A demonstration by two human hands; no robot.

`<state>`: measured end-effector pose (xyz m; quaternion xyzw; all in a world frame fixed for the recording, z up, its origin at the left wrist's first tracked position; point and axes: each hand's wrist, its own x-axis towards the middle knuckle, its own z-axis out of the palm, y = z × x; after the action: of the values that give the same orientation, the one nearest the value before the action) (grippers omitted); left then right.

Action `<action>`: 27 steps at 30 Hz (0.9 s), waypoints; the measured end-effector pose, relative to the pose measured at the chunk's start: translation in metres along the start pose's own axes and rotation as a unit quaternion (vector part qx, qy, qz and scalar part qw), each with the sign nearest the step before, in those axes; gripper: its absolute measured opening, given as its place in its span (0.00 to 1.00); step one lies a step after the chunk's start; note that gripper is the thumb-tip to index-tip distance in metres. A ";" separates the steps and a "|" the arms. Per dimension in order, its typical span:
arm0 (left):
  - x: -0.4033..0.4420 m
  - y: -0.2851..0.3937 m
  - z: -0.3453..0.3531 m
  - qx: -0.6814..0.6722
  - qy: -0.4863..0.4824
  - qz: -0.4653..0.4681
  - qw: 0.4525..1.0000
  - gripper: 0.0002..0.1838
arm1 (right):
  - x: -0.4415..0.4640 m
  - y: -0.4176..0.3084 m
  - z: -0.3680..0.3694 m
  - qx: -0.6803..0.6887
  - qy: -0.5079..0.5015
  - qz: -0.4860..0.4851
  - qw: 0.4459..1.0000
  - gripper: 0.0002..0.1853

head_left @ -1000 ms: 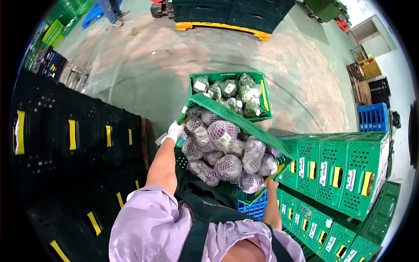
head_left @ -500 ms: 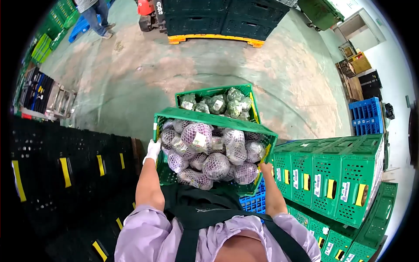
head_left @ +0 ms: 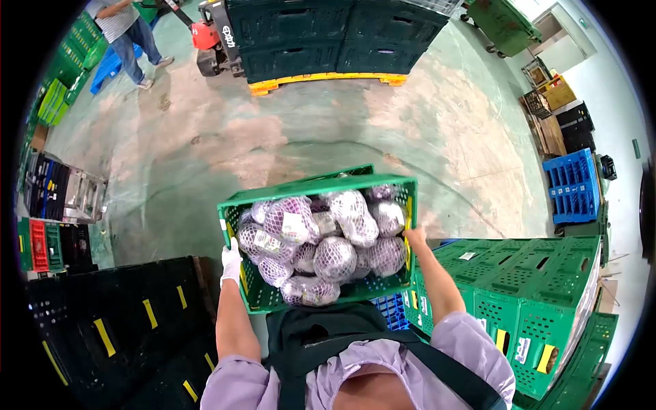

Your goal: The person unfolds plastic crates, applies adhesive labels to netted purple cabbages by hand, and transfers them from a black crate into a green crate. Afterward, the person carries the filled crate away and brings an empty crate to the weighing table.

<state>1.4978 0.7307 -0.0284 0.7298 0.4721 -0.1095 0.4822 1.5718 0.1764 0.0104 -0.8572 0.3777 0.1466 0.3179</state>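
Note:
A green crate (head_left: 318,184) full of purple produce in white nets (head_left: 335,260) is held in front of my body, tilted toward me. My left hand (head_left: 231,261), in a white glove, grips its left end. At the right end, by the yellow handle, my bare right hand (head_left: 415,238) is closed on the crate. Behind its far wall shows the rim of a second green crate (head_left: 355,171), whose contents are almost wholly hidden.
Dark crates (head_left: 130,328) stand stacked at the lower left, green crates (head_left: 506,294) at the right. Beyond are a loaded yellow pallet (head_left: 328,80), a red pallet jack (head_left: 205,35), a blue pallet (head_left: 572,186), a green bin (head_left: 502,27) and another person (head_left: 130,37) at the upper left.
The held crate has moved left and turned more level, and now covers nearly all of the crate behind it. The view has shifted, showing more of the other person and the pallet jack.

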 end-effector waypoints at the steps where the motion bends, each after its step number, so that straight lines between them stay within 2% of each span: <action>1: -0.003 0.011 0.005 -0.027 0.011 -0.017 0.999 0.36 | 0.012 -0.022 -0.003 -0.039 0.011 -0.002 0.999 0.20; 3: -0.011 0.034 0.014 -0.002 0.012 -0.023 1.000 0.38 | 0.026 -0.068 -0.010 -0.079 0.011 -0.040 0.996 0.19; 4: 0.026 -0.001 0.031 0.017 0.052 0.011 0.998 0.38 | 0.033 -0.088 -0.010 -0.096 0.013 -0.065 0.993 0.19; 6: 0.040 0.003 0.051 0.015 0.103 0.006 0.994 0.37 | 0.065 -0.097 0.007 -0.170 0.053 -0.141 0.974 0.17; 7: 0.033 0.017 0.053 -0.004 0.113 0.000 0.994 0.36 | 0.081 -0.089 0.020 -0.172 0.046 -0.137 0.974 0.17; 9: 0.042 0.033 0.055 0.105 0.076 0.066 0.989 0.32 | 0.115 -0.091 0.050 -0.241 0.014 -0.099 0.965 0.16; 11: 0.035 0.048 0.073 0.213 0.243 0.022 0.946 0.29 | 0.092 -0.123 0.052 -0.201 0.092 0.003 0.975 0.15; 12: 0.042 0.056 0.072 0.216 0.237 0.044 0.946 0.28 | 0.098 -0.128 0.053 -0.206 0.095 0.014 0.974 0.15; 14: 0.028 0.052 0.066 0.241 0.232 0.047 0.941 0.27 | 0.085 -0.115 0.054 -0.227 0.145 -0.033 0.962 0.13; 17: 0.035 0.046 0.068 0.220 0.236 0.078 0.943 0.27 | 0.084 -0.127 0.051 -0.240 0.115 0.018 0.964 0.13; 21: 0.031 0.051 0.068 0.217 0.219 0.040 0.950 0.27 | 0.089 -0.117 0.056 -0.229 0.138 0.031 0.963 0.12; 25: 0.027 0.058 0.068 0.215 0.192 -0.011 0.957 0.31 | 0.095 -0.101 0.062 -0.245 0.114 -0.026 0.962 0.15; 27: 0.032 0.048 0.071 0.229 0.212 0.007 0.950 0.32 | 0.073 -0.093 0.067 -0.216 0.194 -0.118 0.950 0.19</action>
<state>1.5741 0.6879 -0.0553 0.8305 0.5201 -0.0544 0.1917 1.6889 0.2269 -0.0359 -0.9556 0.2878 0.0171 0.0602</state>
